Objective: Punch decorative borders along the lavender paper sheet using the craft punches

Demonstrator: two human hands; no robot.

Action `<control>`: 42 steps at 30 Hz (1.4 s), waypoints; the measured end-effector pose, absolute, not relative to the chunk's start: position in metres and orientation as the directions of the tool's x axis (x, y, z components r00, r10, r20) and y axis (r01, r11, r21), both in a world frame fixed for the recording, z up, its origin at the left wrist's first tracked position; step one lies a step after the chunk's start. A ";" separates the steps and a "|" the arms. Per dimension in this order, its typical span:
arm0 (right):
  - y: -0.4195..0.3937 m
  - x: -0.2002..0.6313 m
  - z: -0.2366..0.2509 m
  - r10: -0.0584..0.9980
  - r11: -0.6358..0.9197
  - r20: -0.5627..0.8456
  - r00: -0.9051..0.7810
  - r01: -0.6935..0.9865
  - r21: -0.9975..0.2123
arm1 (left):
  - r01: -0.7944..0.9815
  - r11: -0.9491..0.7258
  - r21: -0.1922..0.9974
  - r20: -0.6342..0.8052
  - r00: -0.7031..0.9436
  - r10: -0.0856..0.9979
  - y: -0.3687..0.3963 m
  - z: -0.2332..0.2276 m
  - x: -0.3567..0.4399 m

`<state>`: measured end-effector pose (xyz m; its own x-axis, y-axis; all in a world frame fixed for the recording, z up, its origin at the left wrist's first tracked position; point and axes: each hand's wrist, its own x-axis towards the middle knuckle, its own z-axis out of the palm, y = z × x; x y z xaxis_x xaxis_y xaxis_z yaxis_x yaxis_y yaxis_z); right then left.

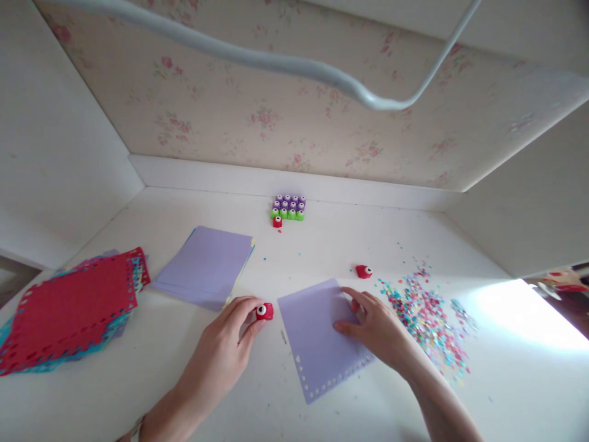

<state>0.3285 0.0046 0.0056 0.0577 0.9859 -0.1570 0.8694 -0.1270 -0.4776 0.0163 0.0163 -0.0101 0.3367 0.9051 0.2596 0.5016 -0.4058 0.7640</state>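
Red punch [268, 313], dark mark on its white button [261, 310] too small to read: grasped in left hand [226, 337], just beside lilac sheet [313, 328]. Lilac sheet, holes [323, 387] along near edge: under right hand [375, 322], thumb and forefinger parted; whether gripped, cannot tell.

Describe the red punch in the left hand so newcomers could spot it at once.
On the white table, find the purple sheet under the right hand, with holes along its near edge. Beside that sheet's left edge, the left hand pinches the red punch, the only punch being held.
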 end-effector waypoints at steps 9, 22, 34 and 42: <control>-0.003 0.338 -0.001 0.997 -0.004 -0.069 -0.045 0.805 -0.594 | 0.466 -0.395 0.791 0.250 0.344 0.905 0.015 -0.010 0.019; -0.003 0.331 0.011 0.998 0.035 -0.028 -0.062 0.814 -0.580 | 0.537 -0.453 0.712 0.272 0.384 0.882 0.014 -0.010 0.019; -0.006 0.319 0.016 0.927 -0.375 -0.361 0.107 0.323 -0.869 | 0.512 -0.433 0.742 0.246 0.392 0.886 0.014 -0.008 0.017; -0.007 0.311 0.015 0.895 -0.446 -0.438 0.090 0.133 -0.885 | 0.511 -0.414 0.753 0.228 0.387 0.893 0.014 -0.007 0.017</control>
